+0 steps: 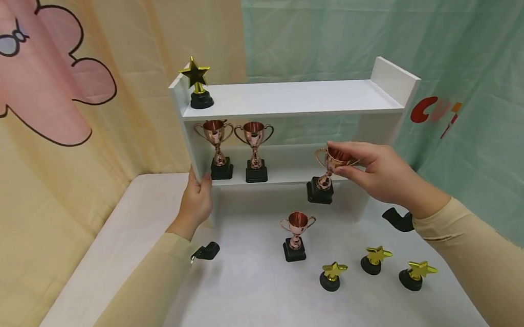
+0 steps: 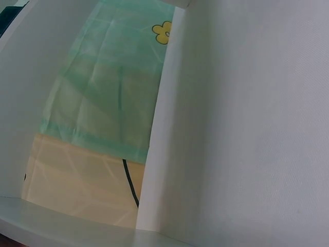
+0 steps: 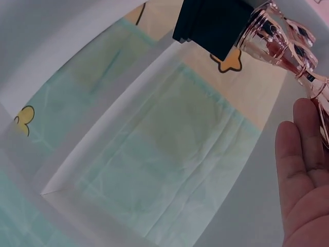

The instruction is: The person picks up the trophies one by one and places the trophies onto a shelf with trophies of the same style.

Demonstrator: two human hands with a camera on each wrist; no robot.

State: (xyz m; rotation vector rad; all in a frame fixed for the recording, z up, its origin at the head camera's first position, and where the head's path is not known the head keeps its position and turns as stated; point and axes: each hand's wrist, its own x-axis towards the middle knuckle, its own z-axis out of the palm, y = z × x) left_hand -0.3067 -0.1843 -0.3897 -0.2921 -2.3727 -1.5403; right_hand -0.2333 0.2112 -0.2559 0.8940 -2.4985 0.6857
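Observation:
My right hand (image 1: 380, 172) pinches a rose-gold trophy cup (image 1: 337, 158) by its bowl, thumb and fingers on either side. The cup tilts, its black base (image 1: 320, 190) just in front of the middle board's edge. In the right wrist view, the held cup (image 3: 267, 41) shows at the upper right, beside the fingers (image 3: 303, 149). My left hand (image 1: 194, 202) grips the left side panel of the white shelf (image 1: 293, 97). Two matching cups, one at the left (image 1: 217, 141) and another beside it (image 1: 254, 143), stand upright on the middle board. The left wrist view shows only shelf boards, fabric and white surface.
A gold star trophy (image 1: 198, 84) stands on the top board's left end. On the white table (image 1: 236, 309) are another cup (image 1: 296, 232) and three star trophies (image 1: 331, 276) (image 1: 375, 260) (image 1: 416, 275). Printed fabric (image 1: 307, 31) hangs behind the shelf.

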